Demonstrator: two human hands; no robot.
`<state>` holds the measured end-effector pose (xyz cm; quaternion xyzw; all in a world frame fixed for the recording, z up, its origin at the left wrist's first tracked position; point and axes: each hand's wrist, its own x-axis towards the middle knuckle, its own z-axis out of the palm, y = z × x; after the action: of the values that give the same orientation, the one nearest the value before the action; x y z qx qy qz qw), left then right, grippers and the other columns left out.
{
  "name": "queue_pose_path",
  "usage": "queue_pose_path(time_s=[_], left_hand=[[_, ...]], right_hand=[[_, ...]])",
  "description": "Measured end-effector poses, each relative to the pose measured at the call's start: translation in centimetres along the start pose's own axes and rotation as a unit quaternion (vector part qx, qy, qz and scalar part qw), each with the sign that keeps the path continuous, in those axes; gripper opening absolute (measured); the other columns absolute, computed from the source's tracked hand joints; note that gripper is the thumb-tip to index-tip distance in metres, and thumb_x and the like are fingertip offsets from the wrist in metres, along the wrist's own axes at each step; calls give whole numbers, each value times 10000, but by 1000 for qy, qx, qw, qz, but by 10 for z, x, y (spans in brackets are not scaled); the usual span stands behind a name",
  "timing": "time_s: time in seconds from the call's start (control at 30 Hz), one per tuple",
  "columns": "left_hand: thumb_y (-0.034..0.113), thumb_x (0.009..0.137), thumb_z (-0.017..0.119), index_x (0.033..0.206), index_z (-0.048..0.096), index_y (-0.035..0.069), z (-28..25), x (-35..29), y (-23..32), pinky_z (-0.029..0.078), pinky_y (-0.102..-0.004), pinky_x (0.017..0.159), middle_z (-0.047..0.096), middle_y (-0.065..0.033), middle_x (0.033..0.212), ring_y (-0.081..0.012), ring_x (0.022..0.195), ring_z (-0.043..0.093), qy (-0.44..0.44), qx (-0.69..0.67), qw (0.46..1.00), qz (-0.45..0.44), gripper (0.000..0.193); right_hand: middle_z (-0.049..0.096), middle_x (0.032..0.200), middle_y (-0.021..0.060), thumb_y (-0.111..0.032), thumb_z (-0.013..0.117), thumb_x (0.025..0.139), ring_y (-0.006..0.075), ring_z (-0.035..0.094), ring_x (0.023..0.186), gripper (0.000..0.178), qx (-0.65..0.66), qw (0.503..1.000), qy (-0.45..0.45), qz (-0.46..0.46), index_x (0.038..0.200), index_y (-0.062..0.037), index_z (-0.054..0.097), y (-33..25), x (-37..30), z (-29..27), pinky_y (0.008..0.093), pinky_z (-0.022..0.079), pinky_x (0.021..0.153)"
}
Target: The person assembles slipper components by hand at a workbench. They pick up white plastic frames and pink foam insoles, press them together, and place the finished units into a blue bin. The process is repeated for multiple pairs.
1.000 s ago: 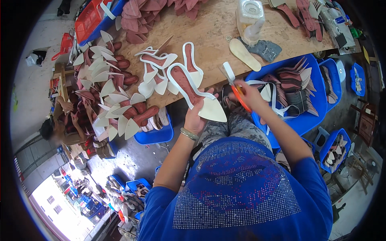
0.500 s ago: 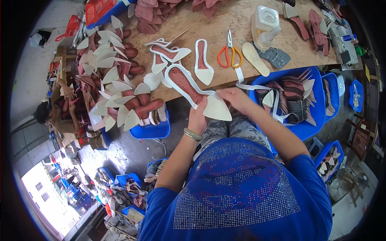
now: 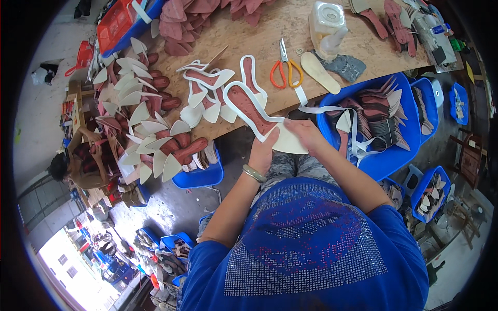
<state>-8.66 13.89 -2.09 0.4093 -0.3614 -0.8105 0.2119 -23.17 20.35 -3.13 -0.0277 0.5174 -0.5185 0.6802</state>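
Over my lap, at the table's near edge, I hold a shoe insole (image 3: 247, 108). It is reddish-brown with a white strip around its edge and a cream pointed toe part. My left hand (image 3: 263, 151) pinches its left side where the white strip meets the toe part. On the other side, my right hand (image 3: 305, 136) grips the edge by the toe, thumb on top. Beyond it, more white-edged insoles (image 3: 205, 78) lie on the table. Orange-and-yellow-handled scissors (image 3: 285, 72) lie close by, and a white strip (image 3: 317, 109) trails from them into a blue bin.
Layered insoles with cream tips (image 3: 150, 129) crowd the table's left. A cream sole (image 3: 319, 72), a clear plastic container (image 3: 328, 26) and a dark grey cloth (image 3: 346, 67) sit at right. The blue bin (image 3: 381, 166) holds stacked insoles. A co-worker (image 3: 85, 160) sits far left.
My right hand has come from a blurred reach to a grip on the insole's toe edge. The insole has shifted slightly right and nearer. The whole view has turned a little.
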Motion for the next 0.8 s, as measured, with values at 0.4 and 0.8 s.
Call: queue_pose_path(time_s=[0.4, 0.8], left_hand=[[685, 912, 167, 1023, 556, -14, -3, 40, 73, 478, -324, 610, 589, -102, 738, -214, 642, 566, -4, -8, 999, 31, 808], [553, 976, 269, 1162, 477, 66, 4, 57, 40, 493, -274, 553, 616, -61, 846, -165, 663, 598, 57, 93, 991, 82, 561]], right_hand=[[663, 1015, 64, -314, 654, 874, 99, 591, 879, 509, -258, 958, -10, -129, 1225, 39, 549, 18, 9, -11, 261, 483, 764], [626, 824, 13, -278, 441, 981, 47, 478, 441, 328, -108, 976, -96, -161, 1195, -82, 592, -57, 38, 56, 205, 383, 353]])
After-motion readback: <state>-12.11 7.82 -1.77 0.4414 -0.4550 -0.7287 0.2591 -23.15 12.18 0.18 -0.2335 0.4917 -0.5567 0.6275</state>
